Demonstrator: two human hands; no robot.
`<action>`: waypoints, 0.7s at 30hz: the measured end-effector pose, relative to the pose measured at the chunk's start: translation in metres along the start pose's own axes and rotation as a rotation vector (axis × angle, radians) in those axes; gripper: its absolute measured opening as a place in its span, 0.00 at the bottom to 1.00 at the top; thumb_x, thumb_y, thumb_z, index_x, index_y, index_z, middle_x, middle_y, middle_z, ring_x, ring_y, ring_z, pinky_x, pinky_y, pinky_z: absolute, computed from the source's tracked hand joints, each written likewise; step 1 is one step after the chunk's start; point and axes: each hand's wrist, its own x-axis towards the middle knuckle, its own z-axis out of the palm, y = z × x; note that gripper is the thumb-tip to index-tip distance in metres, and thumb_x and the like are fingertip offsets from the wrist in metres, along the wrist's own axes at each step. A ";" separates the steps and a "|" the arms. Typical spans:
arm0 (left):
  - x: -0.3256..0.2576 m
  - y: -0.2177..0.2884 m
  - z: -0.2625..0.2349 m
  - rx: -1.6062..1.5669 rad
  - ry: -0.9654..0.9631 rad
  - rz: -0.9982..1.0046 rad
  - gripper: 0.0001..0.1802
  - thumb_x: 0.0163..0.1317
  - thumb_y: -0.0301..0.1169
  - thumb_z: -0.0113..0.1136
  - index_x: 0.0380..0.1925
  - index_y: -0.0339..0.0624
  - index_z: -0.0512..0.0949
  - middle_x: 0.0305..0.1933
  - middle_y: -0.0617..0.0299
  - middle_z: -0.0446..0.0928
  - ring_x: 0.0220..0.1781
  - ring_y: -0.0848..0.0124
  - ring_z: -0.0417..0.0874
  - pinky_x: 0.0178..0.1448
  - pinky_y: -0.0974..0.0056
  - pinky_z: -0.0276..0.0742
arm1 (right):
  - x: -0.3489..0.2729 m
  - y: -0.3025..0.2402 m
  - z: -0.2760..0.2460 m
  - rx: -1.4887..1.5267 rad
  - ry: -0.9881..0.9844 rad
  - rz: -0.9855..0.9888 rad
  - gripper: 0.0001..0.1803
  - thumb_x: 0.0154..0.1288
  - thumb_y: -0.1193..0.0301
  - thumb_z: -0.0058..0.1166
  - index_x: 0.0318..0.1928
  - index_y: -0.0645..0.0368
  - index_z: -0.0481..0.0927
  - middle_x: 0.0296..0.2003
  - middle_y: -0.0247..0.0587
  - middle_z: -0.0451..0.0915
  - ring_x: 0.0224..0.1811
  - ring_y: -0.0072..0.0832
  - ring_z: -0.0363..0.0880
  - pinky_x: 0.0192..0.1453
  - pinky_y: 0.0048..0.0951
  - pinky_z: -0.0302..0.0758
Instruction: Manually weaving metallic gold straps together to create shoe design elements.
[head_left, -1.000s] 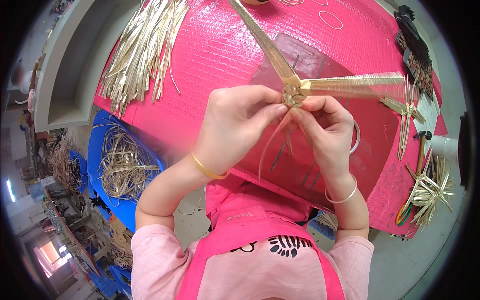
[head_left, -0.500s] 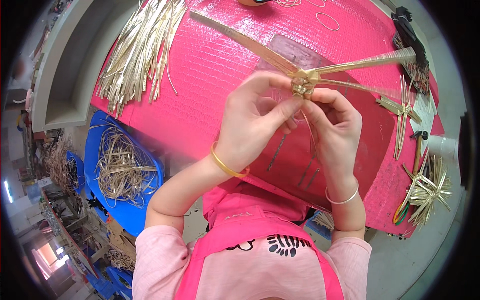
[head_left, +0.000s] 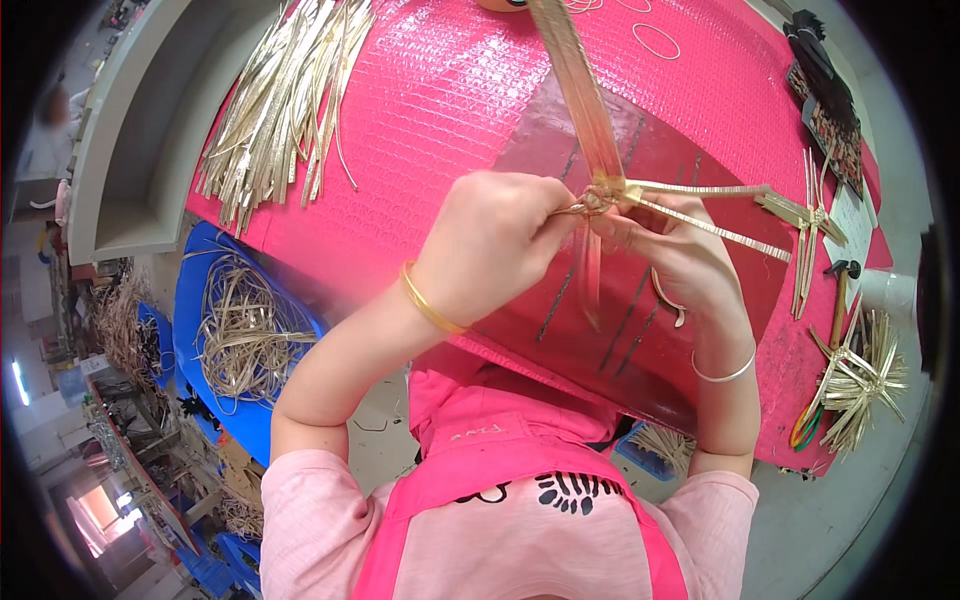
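Note:
Above a dark red mat (head_left: 700,340), my two hands hold a woven knot of gold strips (head_left: 603,196) with long strips fanning out from it. My left hand (head_left: 505,230) is closed at the knot's left side, pinching a strip there. At the other side, my right hand (head_left: 680,255) grips the knot between thumb and fingers, some of which are hidden behind it. One wide band of strips points away from me, two thin ones stretch to the right, and a blurred strip hangs below the knot.
Loose gold strips (head_left: 285,110) lie at the far left of the pink-covered table (head_left: 430,130). A blue bin (head_left: 190,290) with tangled strips stands below the left edge. On the right are a woven gold piece (head_left: 808,220), a hammer (head_left: 840,290) and a bundle of woven strips (head_left: 865,380).
The knot has turned, and its wide band has swung from far left to nearly straight away from me. My left hand has rolled over; my right hand has shifted slightly right and nearer.

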 end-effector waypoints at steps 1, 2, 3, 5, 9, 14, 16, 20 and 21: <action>-0.004 -0.003 0.005 0.119 0.080 0.064 0.06 0.44 0.22 0.58 0.25 0.35 0.76 0.18 0.57 0.74 0.16 0.73 0.74 0.20 0.72 0.68 | -0.001 -0.008 0.000 0.050 -0.001 0.169 0.10 0.51 0.74 0.54 0.34 0.64 0.75 0.26 0.31 0.75 0.28 0.14 0.70 0.28 0.13 0.65; -0.007 -0.004 0.009 0.237 0.161 0.127 0.07 0.43 0.22 0.58 0.25 0.35 0.76 0.18 0.56 0.73 0.16 0.72 0.74 0.20 0.72 0.68 | 0.002 -0.002 -0.002 0.051 -0.001 0.169 0.10 0.51 0.74 0.54 0.34 0.64 0.75 0.26 0.31 0.75 0.28 0.14 0.70 0.28 0.13 0.65; -0.007 0.001 0.009 0.237 0.160 0.107 0.08 0.44 0.21 0.57 0.28 0.35 0.75 0.18 0.58 0.74 0.18 0.75 0.75 0.21 0.72 0.68 | 0.005 0.006 -0.005 0.228 -0.105 0.178 0.11 0.51 0.73 0.54 0.36 0.63 0.75 0.26 0.30 0.74 0.27 0.14 0.70 0.27 0.13 0.64; -0.004 0.005 0.009 0.030 0.126 -0.059 0.05 0.46 0.24 0.55 0.25 0.35 0.74 0.18 0.55 0.73 0.17 0.69 0.74 0.20 0.69 0.68 | 0.004 0.011 -0.003 0.400 -0.132 0.179 0.14 0.49 0.73 0.55 0.39 0.62 0.73 0.26 0.29 0.74 0.28 0.14 0.70 0.28 0.14 0.66; -0.001 0.013 -0.006 -0.547 -0.075 -0.524 0.07 0.49 0.25 0.51 0.25 0.30 0.73 0.17 0.57 0.72 0.16 0.73 0.73 0.19 0.72 0.67 | 0.005 0.020 0.018 0.172 0.166 -0.168 0.11 0.48 0.74 0.56 0.34 0.65 0.75 0.26 0.32 0.76 0.26 0.13 0.70 0.30 0.15 0.66; -0.013 0.000 -0.014 -0.808 -0.207 -0.607 0.10 0.52 0.23 0.47 0.31 0.26 0.73 0.19 0.59 0.73 0.17 0.76 0.73 0.20 0.75 0.68 | 0.000 0.021 0.021 0.007 0.157 -0.163 0.07 0.49 0.75 0.54 0.26 0.69 0.77 0.23 0.33 0.77 0.25 0.14 0.71 0.29 0.18 0.68; -0.011 0.002 -0.018 -0.762 -0.251 -0.620 0.10 0.52 0.23 0.48 0.33 0.26 0.73 0.20 0.59 0.73 0.17 0.76 0.74 0.22 0.74 0.69 | -0.001 0.018 0.021 -0.387 0.159 -0.315 0.06 0.51 0.76 0.53 0.27 0.68 0.76 0.23 0.33 0.76 0.24 0.14 0.71 0.28 0.18 0.68; -0.007 0.002 -0.021 -0.714 -0.151 -0.590 0.08 0.51 0.22 0.52 0.31 0.28 0.74 0.22 0.60 0.74 0.20 0.77 0.74 0.26 0.74 0.71 | -0.002 0.020 0.021 0.074 0.178 -0.134 0.06 0.52 0.75 0.53 0.28 0.67 0.75 0.23 0.32 0.76 0.24 0.14 0.70 0.28 0.16 0.68; -0.008 0.001 -0.022 -0.712 -0.129 -0.575 0.07 0.50 0.22 0.54 0.31 0.30 0.75 0.22 0.60 0.74 0.22 0.77 0.75 0.27 0.75 0.71 | -0.003 0.019 0.019 0.109 0.114 -0.102 0.06 0.52 0.75 0.53 0.29 0.66 0.74 0.24 0.32 0.75 0.24 0.13 0.70 0.28 0.15 0.68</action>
